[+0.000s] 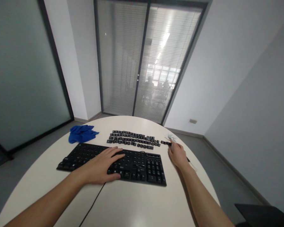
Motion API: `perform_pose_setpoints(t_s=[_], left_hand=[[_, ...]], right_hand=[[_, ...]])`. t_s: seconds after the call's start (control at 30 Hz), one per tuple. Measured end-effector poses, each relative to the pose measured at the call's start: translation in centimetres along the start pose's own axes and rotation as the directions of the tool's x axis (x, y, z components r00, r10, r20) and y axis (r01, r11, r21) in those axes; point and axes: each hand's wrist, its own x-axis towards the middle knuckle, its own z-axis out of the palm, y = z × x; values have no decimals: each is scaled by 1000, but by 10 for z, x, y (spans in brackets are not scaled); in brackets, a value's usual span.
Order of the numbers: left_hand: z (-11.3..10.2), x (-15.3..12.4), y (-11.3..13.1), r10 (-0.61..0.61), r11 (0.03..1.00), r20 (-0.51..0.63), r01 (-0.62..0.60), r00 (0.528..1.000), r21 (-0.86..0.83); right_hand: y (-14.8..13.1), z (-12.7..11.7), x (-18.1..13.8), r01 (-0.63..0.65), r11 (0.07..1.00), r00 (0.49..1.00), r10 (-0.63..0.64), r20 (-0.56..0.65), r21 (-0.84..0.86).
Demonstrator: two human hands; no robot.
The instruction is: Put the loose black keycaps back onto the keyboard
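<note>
A black keyboard lies across the white round table, its cable running toward me. My left hand rests flat on the keyboard's middle, fingers stretched out. Behind the keyboard lie rows of loose black keycaps. My right hand reaches past the keyboard's right end, its fingertips at a few keycaps set apart on the right. Its fingers are drawn together; whether they hold a keycap is hidden. A small white object lies just beyond that hand.
A crumpled blue cloth sits at the table's far left. A thin white-and-black tool lies by my right wrist near the table edge. Glass doors with blinds stand behind the table. A dark object shows at the bottom right.
</note>
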Motion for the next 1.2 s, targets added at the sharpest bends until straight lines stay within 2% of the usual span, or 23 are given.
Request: perform_pose_setpoints(t_s=[0.23, 0.4, 0.47, 0.53, 0.6, 0.67, 0.87, 1.03, 1.2], left_hand=[[-3, 1, 3, -23, 999, 33, 22, 999, 29], [-3, 1, 2, -25, 998, 51, 23, 998, 51], [-3, 1, 2, -18, 999, 38, 16, 999, 48], [-3, 1, 1, -14, 999, 28, 12, 999, 44], [-3, 0, 1, -15, 999, 28, 13, 999, 48], [-3, 0, 1, -16, 998, 29, 14, 999, 54], [-2, 0, -1, -13, 999, 23, 12, 1000, 44], [-1, -1, -2, -8, 999, 24, 7, 1000, 40], [-1, -1, -2, -1, 1000, 7, 1, 1000, 22]], right_hand=[[2, -10, 3, -75, 996, 997, 76, 22, -40], [-5, -25, -4, -200, 980, 980, 200, 11, -10], [-11, -33, -7, -141, 982, 989, 134, 64, 124], [-18, -40, -9, 19, 931, 982, -85, 166, 366], [-23, -45, -11, 128, 818, 931, -294, 216, 561], [-26, -47, -13, 155, 737, 888, -396, 234, 658], [-25, -46, -14, 56, 664, 869, -400, 291, 745], [-29, -50, -17, 69, 686, 849, -422, 319, 725], [-33, -56, -20, 66, 669, 837, -441, 323, 740]])
